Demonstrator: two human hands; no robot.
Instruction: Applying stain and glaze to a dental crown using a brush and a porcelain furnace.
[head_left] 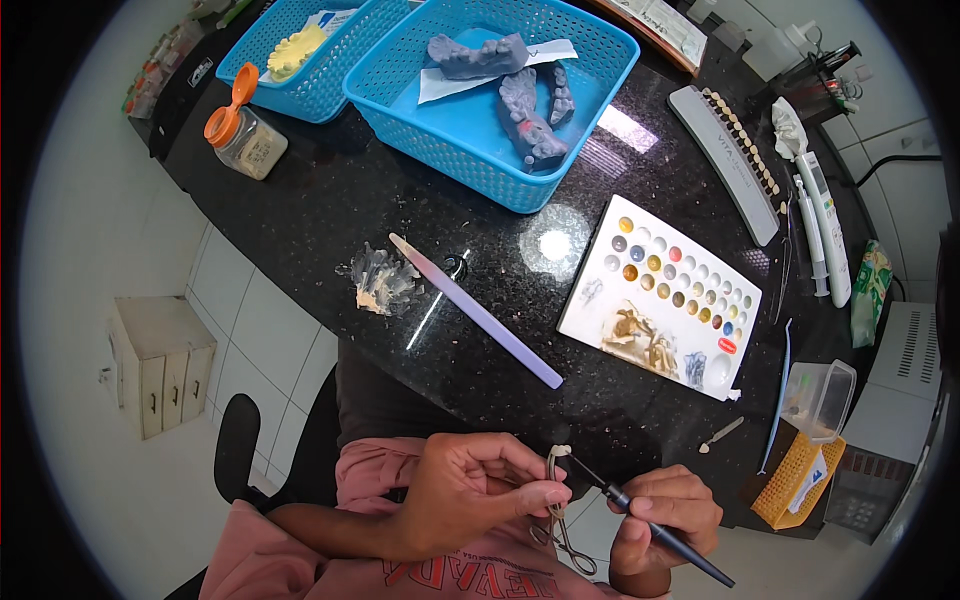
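Head view: left hand pinches slim metal scissor-handled forceps; right hand grips thin dark-handled brush, tip at forceps' jaws. Judgement: brace hands together, light strokes.

You sit at a curved black speckled stone counter that throws back bright ceiling light, with pale square floor tiles to your left, a small cream drawer cabinet and a black chair back beside you.

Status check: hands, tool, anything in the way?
Left hand grips metal forceps. Right hand holds dark fine brush, tip at forceps' jaws. Nothing between them.
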